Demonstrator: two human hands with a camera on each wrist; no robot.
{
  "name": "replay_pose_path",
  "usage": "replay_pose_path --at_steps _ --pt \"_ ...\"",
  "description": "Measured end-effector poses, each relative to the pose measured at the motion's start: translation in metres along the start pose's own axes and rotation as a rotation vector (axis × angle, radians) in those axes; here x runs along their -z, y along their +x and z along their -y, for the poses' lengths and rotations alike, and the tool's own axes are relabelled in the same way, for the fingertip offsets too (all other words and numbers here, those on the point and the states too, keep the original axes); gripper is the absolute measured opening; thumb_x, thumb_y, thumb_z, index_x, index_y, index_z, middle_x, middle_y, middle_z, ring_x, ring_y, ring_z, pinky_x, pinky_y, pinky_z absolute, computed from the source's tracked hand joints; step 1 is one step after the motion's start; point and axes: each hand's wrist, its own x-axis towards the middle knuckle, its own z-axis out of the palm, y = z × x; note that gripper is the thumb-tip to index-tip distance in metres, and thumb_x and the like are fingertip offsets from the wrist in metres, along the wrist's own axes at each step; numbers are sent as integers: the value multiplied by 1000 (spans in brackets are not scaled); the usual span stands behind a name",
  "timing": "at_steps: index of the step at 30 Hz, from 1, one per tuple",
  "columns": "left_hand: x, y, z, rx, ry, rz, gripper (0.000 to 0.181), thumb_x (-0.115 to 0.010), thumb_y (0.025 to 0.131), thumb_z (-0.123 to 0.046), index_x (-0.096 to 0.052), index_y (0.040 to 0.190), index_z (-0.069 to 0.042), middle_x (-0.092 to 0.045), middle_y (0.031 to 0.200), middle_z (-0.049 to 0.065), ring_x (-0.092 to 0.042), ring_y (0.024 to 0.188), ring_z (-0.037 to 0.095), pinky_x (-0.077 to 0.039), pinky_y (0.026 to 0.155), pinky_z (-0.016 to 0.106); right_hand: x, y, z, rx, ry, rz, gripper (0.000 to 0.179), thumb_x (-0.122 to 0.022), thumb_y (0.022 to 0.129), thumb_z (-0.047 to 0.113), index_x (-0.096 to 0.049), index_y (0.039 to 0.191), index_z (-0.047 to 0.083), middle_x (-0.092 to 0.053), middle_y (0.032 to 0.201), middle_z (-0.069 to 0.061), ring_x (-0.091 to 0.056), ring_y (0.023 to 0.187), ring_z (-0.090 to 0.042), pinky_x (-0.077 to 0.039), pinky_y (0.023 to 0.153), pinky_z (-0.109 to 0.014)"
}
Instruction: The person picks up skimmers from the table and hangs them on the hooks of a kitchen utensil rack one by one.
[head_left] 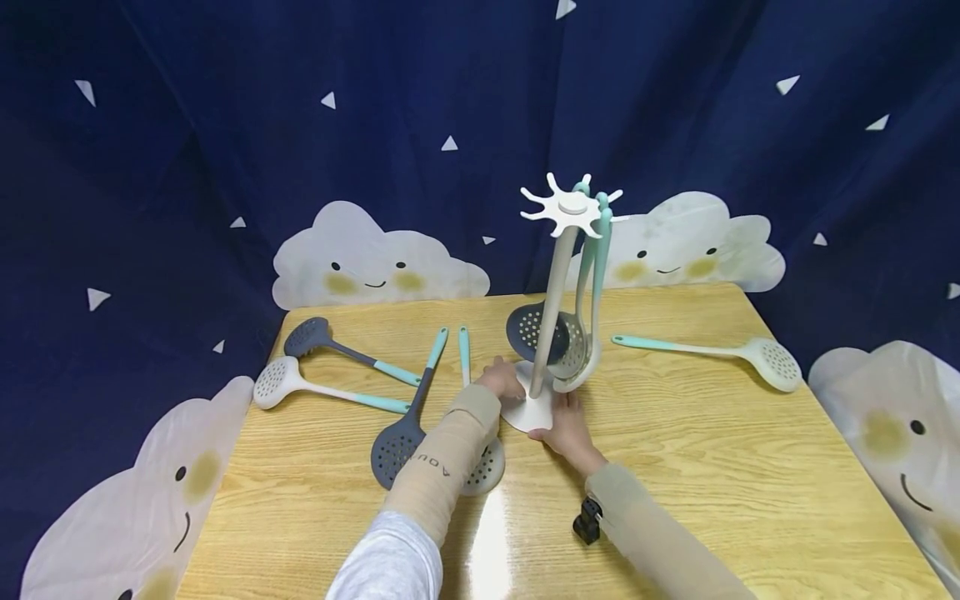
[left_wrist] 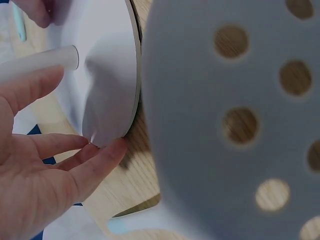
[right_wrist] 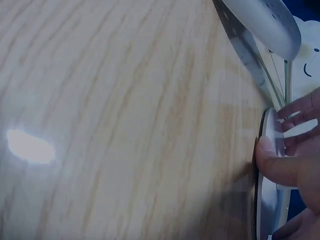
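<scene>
A white utensil stand [head_left: 534,414] with a round base, a pole and a star-shaped top of hooks stands mid-table. From its right-side hooks hang several teal-handled utensils, among them a dark skimmer [head_left: 523,328] and a white ladle [head_left: 590,371]. My left hand [head_left: 501,379] holds the left edge of the base, fingertips at the rim and thumb over it near the pole [left_wrist: 40,62]. On the opposite side, my right hand [head_left: 572,432] grips the base with thumb on the rim. A pale skimmer [left_wrist: 195,100] lies under my left forearm, partly hidden.
Left of the stand lie a dark skimmer [head_left: 397,446], a white skimmer [head_left: 277,382] and a smaller dark one [head_left: 307,336]. Another white skimmer [head_left: 776,365] lies at the right edge. A dark blue curtain [head_left: 420,75] hangs behind the table [head_left: 712,467].
</scene>
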Motion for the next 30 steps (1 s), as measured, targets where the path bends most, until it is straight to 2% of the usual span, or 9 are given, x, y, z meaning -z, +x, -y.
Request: replay_pose_path --at_steps 2,4,7,14,21,26,30 --pt "17 -34 -13 5 -14 3 52 -71 71 -28 -60 117 -4 -33 133 17 -41 113 35 -44 86 41 2 0 -1 0 -7 16 111 -84 59 25 -16 137 -15 -21 139 -33 -27 125 -48 -25 102 -55" --pt "31 -60 -23 29 -32 21 51 -69 76 -25 -57 121 -3 -29 140 18 -37 120 35 -40 94 41 4 1 -1 3 -13 25 110 -84 59 25 -17 137 -15 -22 139 -33 -27 125 -48 -25 102 -55" --pt "38 -78 -29 36 -29 3 49 -65 78 -23 -56 121 -2 -31 138 19 -38 119 34 -39 95 40 6 2 -2 17 -14 38 110 -84 59 25 -17 137 -15 -23 139 -33 -26 126 -48 -25 102 -55" --pt "40 -84 -31 38 -46 0 52 -64 79 -28 -55 122 0 -33 133 22 -40 116 35 -39 94 41 9 7 -9 57 -2 59 113 -86 56 23 -16 137 -15 -21 139 -34 -27 125 -48 -27 103 -50" --pt "41 -83 -31 55 -71 9 50 -65 77 -27 -56 118 0 -39 117 18 -44 104 31 -44 82 38 12 12 -17 101 6 79 115 -87 53 23 -17 135 -16 -24 137 -36 -29 124 -48 -27 104 -50" --pt "41 -85 -31 60 -90 3 50 -65 78 -27 -56 118 0 -38 119 20 -44 103 31 -44 83 39 15 15 -20 124 -10 109 115 -86 54 24 -15 136 -16 -21 139 -35 -27 126 -47 -26 104 -49" --pt "41 -88 -32 60 -96 15 48 -64 79 -28 -57 118 0 -36 125 22 -43 108 34 -43 88 41 18 18 -21 126 -14 157 118 -85 55 25 -12 138 -15 -17 142 -34 -23 129 -46 -24 106 -48"
